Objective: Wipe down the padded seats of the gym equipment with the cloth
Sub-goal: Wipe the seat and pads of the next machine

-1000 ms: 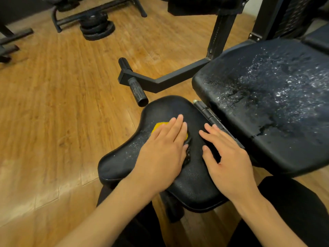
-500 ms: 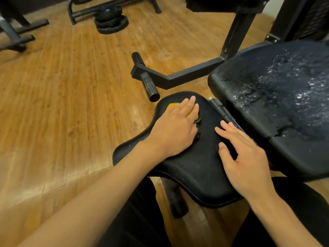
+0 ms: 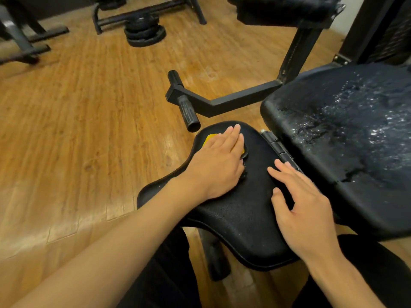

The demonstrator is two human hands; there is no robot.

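- On the seat (image 3: 244, 218), far left corner: one cloth (image 3: 208, 138), yellow, mostly hidden under the left hand (image 3: 219, 162); only a yellow edge shows past the fingers
- Left hand: palm down, fingers straight and pressed together, flat on the cloth; nothing pinched
- Right hand (image 3: 304, 207): palm down on bare seat, fingers spread, thumb held apart; fingertips just beside the hinge (image 3: 279, 147); well apart from the cloth and not touching the left hand
- Pads counted: three
- Seat: small, black, pebbled skin, a few pale specks near its left edge
- Big pad (image 3: 344, 141): right of the seat, black, covered in droplets and wet streaks, no hand on it
- Top pad (image 3: 284, 10): at the upper edge, on a post (image 3: 298, 47), partly cut off by the view
- Hinge: one, metal, between seat and big pad
- Bar (image 3: 233, 101): one, black, bent, running from the post out to the left; ends in a cross piece with two ends, a ribbed grip (image 3: 189, 114) pointing at the seat and stopping just beyond its far edge, and a shorter plain stub (image 3: 172, 76) pointing away
- Floor (image 3: 89, 130): wood planks
- Plates (image 3: 144, 30): one stack, far centre; number in the stack cannot be told
- Frames (image 3: 146, 12): two, black, one behind the plates, one at the far left edge
- Person: two bare forearms (image 3: 111, 252), dark trousers (image 3: 169, 274) showing below the seat on both sides
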